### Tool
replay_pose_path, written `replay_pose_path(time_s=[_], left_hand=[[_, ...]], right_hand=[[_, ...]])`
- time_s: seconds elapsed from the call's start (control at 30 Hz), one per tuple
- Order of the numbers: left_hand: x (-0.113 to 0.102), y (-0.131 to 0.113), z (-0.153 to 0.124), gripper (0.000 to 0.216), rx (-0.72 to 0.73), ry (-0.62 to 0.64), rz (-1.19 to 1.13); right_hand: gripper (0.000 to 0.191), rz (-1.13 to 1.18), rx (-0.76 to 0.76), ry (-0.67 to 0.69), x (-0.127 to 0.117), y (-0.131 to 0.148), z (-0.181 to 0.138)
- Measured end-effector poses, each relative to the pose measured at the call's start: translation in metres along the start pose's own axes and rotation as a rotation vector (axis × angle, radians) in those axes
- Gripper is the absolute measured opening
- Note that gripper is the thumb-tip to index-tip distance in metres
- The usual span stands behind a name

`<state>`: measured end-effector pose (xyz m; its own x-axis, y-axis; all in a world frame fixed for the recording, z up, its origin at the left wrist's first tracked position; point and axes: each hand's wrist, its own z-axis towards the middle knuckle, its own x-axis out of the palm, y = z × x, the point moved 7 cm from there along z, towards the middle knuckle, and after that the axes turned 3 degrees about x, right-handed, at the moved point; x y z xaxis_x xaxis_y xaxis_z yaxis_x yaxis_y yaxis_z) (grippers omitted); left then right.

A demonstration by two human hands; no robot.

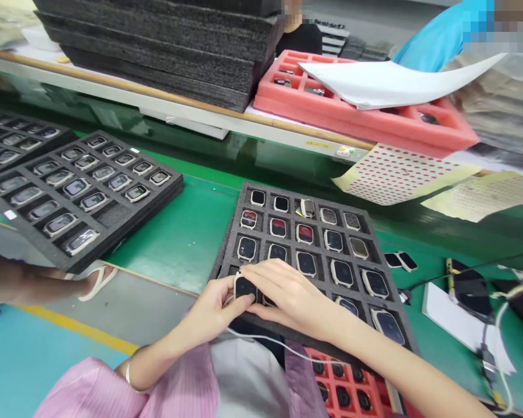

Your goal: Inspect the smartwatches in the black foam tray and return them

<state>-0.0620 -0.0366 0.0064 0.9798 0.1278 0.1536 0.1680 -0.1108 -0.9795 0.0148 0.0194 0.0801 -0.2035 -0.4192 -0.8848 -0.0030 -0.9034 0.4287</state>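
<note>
Both hands are at the front left part of a dark grey foam tray (287, 273), whose compartments hold several smartwatch cases. A smartwatch (244, 287) with a black screen and pale frame is tilted up between my hands, above the tray's near left corner. My left hand (220, 306) grips its left and lower edge, the thumb lying across the lower screen. My right hand (290, 296) is closed at its upper and right edge, fingertips on the frame. A white cable (283, 345) runs from beneath my left hand to the right. My right hand hides some compartments.
Another foam tray of watches (108, 215) lies left on the green bench (178, 217). A red tray (344, 389) sits below the front edge. Right are loose watches (401, 261), a phone (468, 284) and cables. The shelf carries black foam (157, 52) and a pink tray (357, 125).
</note>
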Motion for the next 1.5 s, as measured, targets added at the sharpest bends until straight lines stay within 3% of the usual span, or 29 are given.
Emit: replay_pose_path(time_s=[0.13,0.33,0.8,0.97,1.07,1.13,1.27,1.33,1.4,1.5], left_hand=[[0.001,0.000,-0.004,0.022,-0.015,0.024,-0.031],[0.002,0.003,-0.007,0.022,-0.041,0.029,-0.033],[0.003,0.004,-0.007,0.020,-0.049,0.020,0.000],[0.000,0.003,-0.009,0.021,-0.047,0.030,0.123],[-0.002,0.004,-0.017,0.023,-0.074,0.085,0.114],[-0.009,0.004,-0.024,0.020,-0.072,0.027,0.056],[-0.028,-0.003,-0.038,0.021,0.046,-0.258,0.017],[-0.027,-0.012,-0.039,0.026,0.165,-0.307,0.054],[-0.018,-0.024,-0.035,0.035,0.303,-0.254,0.165],[0.003,-0.037,-0.026,0.063,0.483,-0.051,0.471]], right_hand=[[0.041,0.088,0.031,-0.086,0.007,-0.003,-0.008],[0.045,0.188,0.099,-0.113,0.011,-0.006,-0.013],[0.039,0.172,0.099,-0.139,0.011,-0.007,-0.011],[0.033,0.239,0.121,-0.122,0.009,-0.008,-0.011],[0.036,0.309,0.195,-0.216,0.003,-0.020,-0.014],[0.038,0.259,0.270,-0.260,0.004,-0.029,-0.016],[0.045,0.084,0.235,-0.150,0.020,-0.017,-0.011],[0.047,0.130,0.202,-0.122,0.023,0.000,-0.011],[0.050,0.361,0.195,-0.061,0.023,0.019,-0.017],[0.043,0.763,0.272,0.108,0.018,0.040,-0.039]])
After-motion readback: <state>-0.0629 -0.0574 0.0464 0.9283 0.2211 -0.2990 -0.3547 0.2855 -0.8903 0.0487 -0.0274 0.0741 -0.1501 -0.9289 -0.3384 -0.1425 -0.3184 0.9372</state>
